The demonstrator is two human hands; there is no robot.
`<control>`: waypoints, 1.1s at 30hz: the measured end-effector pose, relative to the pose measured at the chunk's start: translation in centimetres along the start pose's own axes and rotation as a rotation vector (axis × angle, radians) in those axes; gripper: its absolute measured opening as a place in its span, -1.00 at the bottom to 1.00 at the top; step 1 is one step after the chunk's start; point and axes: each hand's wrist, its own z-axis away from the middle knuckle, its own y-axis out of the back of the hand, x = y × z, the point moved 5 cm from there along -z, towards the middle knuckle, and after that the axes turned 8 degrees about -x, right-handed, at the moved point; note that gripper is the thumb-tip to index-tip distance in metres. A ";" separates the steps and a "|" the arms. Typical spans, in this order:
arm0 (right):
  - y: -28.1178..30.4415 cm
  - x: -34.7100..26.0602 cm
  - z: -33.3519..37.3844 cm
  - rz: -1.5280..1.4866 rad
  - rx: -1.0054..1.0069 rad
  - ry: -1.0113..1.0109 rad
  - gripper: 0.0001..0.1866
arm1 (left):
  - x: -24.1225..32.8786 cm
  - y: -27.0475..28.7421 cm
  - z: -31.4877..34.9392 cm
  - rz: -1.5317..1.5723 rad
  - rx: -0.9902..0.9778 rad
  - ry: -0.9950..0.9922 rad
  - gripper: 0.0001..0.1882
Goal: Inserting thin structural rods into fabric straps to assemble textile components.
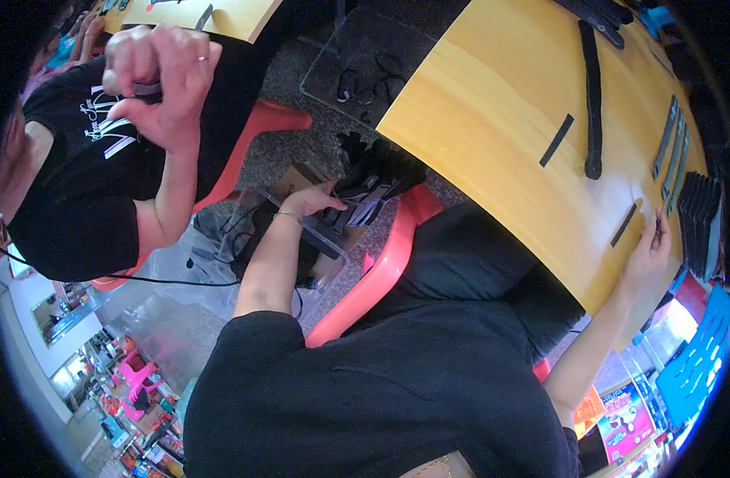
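My left hand [313,199] reaches down to a pile of black straps with pale labels [369,203] beside a red chair. Its thumb and fingers are apart at the edge of the pile, and I see nothing held between them. On the wooden table at the right, my right hand [650,251] has its fingers drawn together near the lower ends of several narrow grey-black strips [674,155]. Whatever the fingertips pinch, if anything, is too small to make out. A short black strip [624,224] lies just left of that hand.
The wooden table [476,103] also bears another short strip [556,140], a long black strap [593,103] and a stack of black pieces [699,215]. A co-worker's raised hand [170,88] is at upper left. Below are a red chair [381,279] and a clear bin [333,267].
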 end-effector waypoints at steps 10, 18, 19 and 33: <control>0.1 0.0 0.1 0.010 0.038 0.030 -0.74 | 2.1 -0.8 0.5 -0.054 0.076 0.048 -0.04; 0.2 0.1 0.4 0.035 0.026 0.053 -0.75 | -0.7 1.1 -5.4 -0.067 0.317 -0.037 -0.26; 0.0 -0.3 0.3 0.029 0.025 0.055 -0.75 | -2.2 2.6 -6.9 -0.121 0.412 -0.044 -0.28; -0.1 -0.9 0.8 0.046 0.091 0.097 -0.78 | 15.1 -2.4 4.7 -0.124 0.734 -0.608 -0.79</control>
